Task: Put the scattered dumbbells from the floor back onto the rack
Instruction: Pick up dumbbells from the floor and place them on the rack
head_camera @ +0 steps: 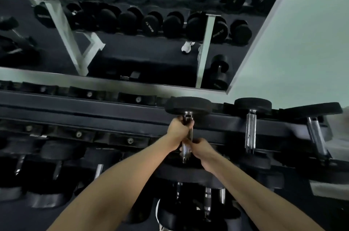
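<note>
Mirrored gym rack (113, 108): left hand (178, 129) and right hand (201, 148) clamp the dumbbell (188, 107) handle; best lower it squarely into its cradle.

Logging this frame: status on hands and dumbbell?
Left hand, right hand: both gripping dumbbell handle. Dumbbell across top tier of rack. Next dumbbell to its right, apart.

mirror (132, 45) upper left | pale green wall (302, 51) right | white shoe (188, 46) in mirror
</note>
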Demonstrator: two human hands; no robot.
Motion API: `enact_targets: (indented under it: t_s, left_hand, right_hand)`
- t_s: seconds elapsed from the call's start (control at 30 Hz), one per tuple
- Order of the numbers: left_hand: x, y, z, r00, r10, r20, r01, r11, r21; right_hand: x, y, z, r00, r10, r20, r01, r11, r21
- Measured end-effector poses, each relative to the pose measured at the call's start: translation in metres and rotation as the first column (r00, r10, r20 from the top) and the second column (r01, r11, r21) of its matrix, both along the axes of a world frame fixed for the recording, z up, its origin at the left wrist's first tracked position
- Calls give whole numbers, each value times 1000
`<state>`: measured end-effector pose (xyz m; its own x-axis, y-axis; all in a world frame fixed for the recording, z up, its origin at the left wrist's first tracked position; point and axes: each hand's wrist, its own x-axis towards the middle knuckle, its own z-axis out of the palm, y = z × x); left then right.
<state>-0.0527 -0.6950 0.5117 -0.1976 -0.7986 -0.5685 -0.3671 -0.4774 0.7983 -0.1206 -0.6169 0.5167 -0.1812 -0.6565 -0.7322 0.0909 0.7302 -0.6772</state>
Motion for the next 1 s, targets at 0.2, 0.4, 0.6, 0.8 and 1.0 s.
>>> enact_targets:
  t_s: [0.2,0.4,0.6,0.8,1.0]
  left_hand:
    - [-12,-40,-15,992,-128,-18,128,992,-9]
    - [-17,-55,-24,981,-189,-39,189,982,0]
    - [-13,-52,-27,986,-154,-67,156,987,23]
    - [-16,-48,-20,986,-169,-14,169,986,4]
    - [4,-53,-20,980,-197,10,198,979,-46]
  right_hand:
    - [-7,-33,-9,992,-123,35,123,992,3]
    - [-12,-48,-18,989,-145,4,145,989,42]
    - [-15,-46,-19,996,-85,-11,85,996,34]
    - [-16,-47,-6,995,32,-96,-22,995,95]
    - [-11,-44,6,866,114,-488,-84,993,83]
